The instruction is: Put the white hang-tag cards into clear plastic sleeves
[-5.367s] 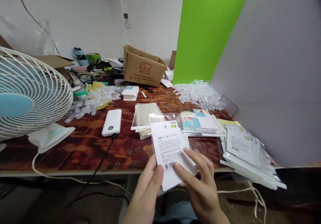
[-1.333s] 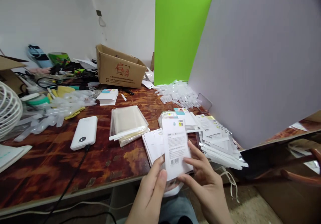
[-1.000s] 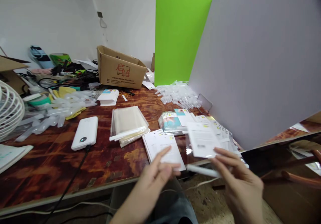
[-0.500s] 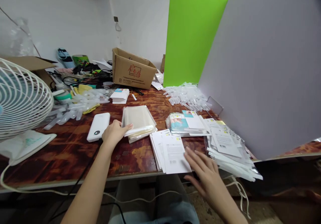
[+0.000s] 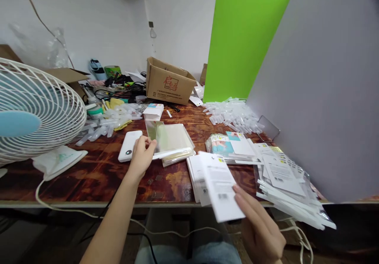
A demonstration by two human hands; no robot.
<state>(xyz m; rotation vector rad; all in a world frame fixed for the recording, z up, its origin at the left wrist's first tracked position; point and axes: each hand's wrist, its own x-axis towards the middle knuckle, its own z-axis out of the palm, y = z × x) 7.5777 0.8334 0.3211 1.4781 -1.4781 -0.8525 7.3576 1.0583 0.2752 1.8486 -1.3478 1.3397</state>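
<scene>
Nearest the camera, the right hand (image 5: 259,220) grips a white printed barcode card (image 5: 220,187) near its lower edge, the fingers closed narrowly on it and the card tilted so its printed face shows, probably for reading. The left hand (image 5: 142,157) reaches forward, its fingertips (image 5: 149,142) at the lower edge of a clear plastic sleeve (image 5: 153,133) standing up from a flat pile of clear sleeves (image 5: 174,137); the narrow pinch seems to suit such thin film. A white power bank (image 5: 128,145) lies just beside that hand. Between the hands, a stack of white cards (image 5: 195,179) sits on the dark red-brown varnished wooden tabletop (image 5: 89,177). To the right are a stack of blue-printed cards (image 5: 222,145) and a heap of bagged white cards (image 5: 284,185), apparently kept apart by type and within reach. Farther off lie loose clear plastic tubes (image 5: 233,114), with an open cardboard box (image 5: 170,83) behind the table, a white wire fan (image 5: 41,110) at the left, and an upright bright green board (image 5: 245,43) beside a leaning pale grey board (image 5: 325,86).
</scene>
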